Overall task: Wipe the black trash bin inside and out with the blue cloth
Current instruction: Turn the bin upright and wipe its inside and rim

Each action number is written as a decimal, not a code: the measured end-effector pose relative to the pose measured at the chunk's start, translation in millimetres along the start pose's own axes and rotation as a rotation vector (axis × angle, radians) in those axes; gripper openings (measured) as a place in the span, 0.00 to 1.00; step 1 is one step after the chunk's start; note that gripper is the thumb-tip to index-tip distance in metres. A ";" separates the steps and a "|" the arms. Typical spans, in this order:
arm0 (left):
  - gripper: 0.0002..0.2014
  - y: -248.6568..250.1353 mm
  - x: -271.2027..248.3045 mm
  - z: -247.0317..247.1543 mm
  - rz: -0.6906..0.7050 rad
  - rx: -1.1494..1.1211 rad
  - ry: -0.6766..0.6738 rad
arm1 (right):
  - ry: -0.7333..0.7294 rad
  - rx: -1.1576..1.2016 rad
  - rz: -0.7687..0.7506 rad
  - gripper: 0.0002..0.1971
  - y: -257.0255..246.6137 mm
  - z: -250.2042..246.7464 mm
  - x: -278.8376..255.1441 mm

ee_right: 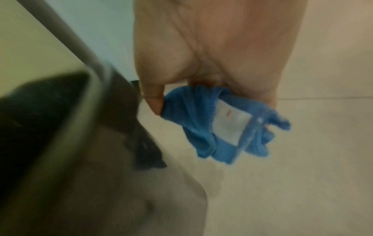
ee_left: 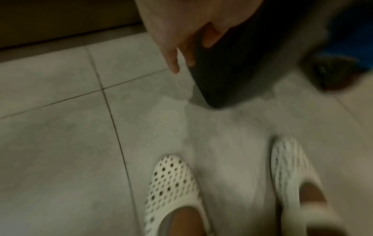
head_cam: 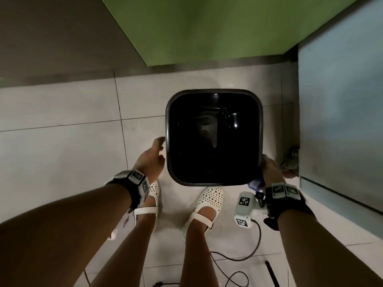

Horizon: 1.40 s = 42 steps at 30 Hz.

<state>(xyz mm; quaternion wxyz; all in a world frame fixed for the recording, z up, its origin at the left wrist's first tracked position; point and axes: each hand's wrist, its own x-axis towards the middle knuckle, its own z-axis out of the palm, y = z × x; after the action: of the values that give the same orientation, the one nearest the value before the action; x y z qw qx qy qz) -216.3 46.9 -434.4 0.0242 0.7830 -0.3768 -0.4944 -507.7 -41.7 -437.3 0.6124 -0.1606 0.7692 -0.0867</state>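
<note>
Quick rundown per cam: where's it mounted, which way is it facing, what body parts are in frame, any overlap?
Head: worn on the head, looks straight down into the open black trash bin on the tiled floor; both forearms, both hands, legs and white shoes show.
Left wrist: looks along the left hand at the bin's outer wall; fingers and shoes show.
Right wrist: looks along the right hand gripping the blue cloth beside the bin's rim; palm shows.
Shared: all three see the bin and floor.

Dim light lying over pale tiled floor [head_cam: 62, 154] w/ dark grout; green wall [head_cam: 207, 27] rising ahead, pale blue panel [head_cam: 339, 121] standing rt.
</note>
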 end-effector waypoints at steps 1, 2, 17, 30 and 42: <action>0.22 5.9 3.8 -11.1 0.013 -0.086 0.111 | 0.083 -0.012 -0.054 0.14 -9.2 -2.3 -5.9; 0.20 14.0 8.7 -22.0 0.028 -0.153 0.208 | 0.187 -0.036 -0.125 0.17 -22.6 -5.1 -15.6; 0.27 106.4 62.6 -44.5 0.009 -0.342 0.357 | -0.025 -1.441 -1.151 0.37 -134.2 145.8 -48.2; 0.19 93.9 66.8 -37.7 0.111 -0.358 0.367 | -0.102 -1.452 -1.295 0.22 -145.4 155.3 -31.9; 0.21 94.5 64.8 -37.8 0.071 -0.284 0.418 | 0.303 -1.121 -1.046 0.21 -128.9 99.6 -19.4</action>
<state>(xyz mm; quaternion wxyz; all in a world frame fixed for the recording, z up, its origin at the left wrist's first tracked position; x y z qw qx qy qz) -225.1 -73.1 -425.3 0.2285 0.8431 -0.3178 -0.3687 -389.1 -148.9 -400.5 0.2077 -0.7742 0.5977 0.0166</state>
